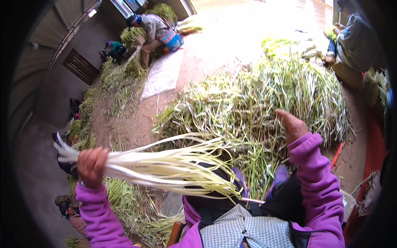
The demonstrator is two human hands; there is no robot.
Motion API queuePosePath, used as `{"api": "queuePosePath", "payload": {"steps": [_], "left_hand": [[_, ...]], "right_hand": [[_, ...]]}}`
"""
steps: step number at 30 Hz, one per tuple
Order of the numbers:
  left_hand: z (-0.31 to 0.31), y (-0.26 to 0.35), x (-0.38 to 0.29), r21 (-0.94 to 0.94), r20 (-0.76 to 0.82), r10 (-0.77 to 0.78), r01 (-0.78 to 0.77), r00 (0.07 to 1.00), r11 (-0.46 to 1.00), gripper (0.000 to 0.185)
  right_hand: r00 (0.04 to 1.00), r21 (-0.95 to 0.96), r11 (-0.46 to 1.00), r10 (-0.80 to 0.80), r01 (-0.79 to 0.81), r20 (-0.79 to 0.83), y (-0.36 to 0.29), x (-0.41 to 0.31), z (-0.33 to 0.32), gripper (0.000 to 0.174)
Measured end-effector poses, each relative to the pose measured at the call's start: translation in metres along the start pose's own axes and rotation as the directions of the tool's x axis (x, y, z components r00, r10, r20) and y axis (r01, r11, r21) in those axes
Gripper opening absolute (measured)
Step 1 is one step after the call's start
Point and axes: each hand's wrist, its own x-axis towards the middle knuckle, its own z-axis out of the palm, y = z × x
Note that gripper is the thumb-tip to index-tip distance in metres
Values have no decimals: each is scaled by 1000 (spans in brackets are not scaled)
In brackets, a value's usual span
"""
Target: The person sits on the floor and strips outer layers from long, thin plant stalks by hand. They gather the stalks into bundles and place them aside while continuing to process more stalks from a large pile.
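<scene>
My left hand (92,166) is closed around a bundle of blanched, chive-like leaves (167,164). The white stem ends stick out past my fist to the left. Toward the right, the long pale strands fan out into curling yellow-green tips above my lap. My right hand (293,126) is raised apart from the bundle, its fingers extended and nothing seen in it. Behind that hand lies a large heap of green and yellowed leaves (254,96), which reaches down to my shoes (277,179). A thin pale stick (253,201) lies across my lap.
Loose leaves (127,198) cover the floor at my left. Beyond the heap, a white sheet (164,74) lies near a bending person (155,31) with greens. Another person (353,43) sits at the far right. A red strip (373,148) and a pale bucket (348,203) are at my right.
</scene>
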Motion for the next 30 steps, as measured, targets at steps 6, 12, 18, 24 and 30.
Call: {"api": "queuePosePath", "payload": {"steps": [6, 12, 18, 24, 30], "left_hand": [[33, 48, 158, -120, -149, 110, -129, 983, 984, 25], [49, 148, 219, -355, -164, 259, -302, 952, 885, 10], [75, 179, 209, -487, -188, 275, -332, 943, 808, 9], [80, 121, 166, -475, -106, 271, -288, 957, 831, 9], [134, 26, 90, -302, 153, -439, 465, 885, 832, 51]], "right_hand": [[926, 163, 959, -167, 233, -340, -66, 47, -64, 47], [941, 288, 896, -323, 338, -101, -109, 41, 2, 89], [983, 383, 923, -101, 36, 151, -87, 1, 44, 83], [899, 451, 884, -90, -126, 429, -93, -11, 35, 39], [923, 629, 725, 24, -280, 384, -84, -15, 23, 23]]}}
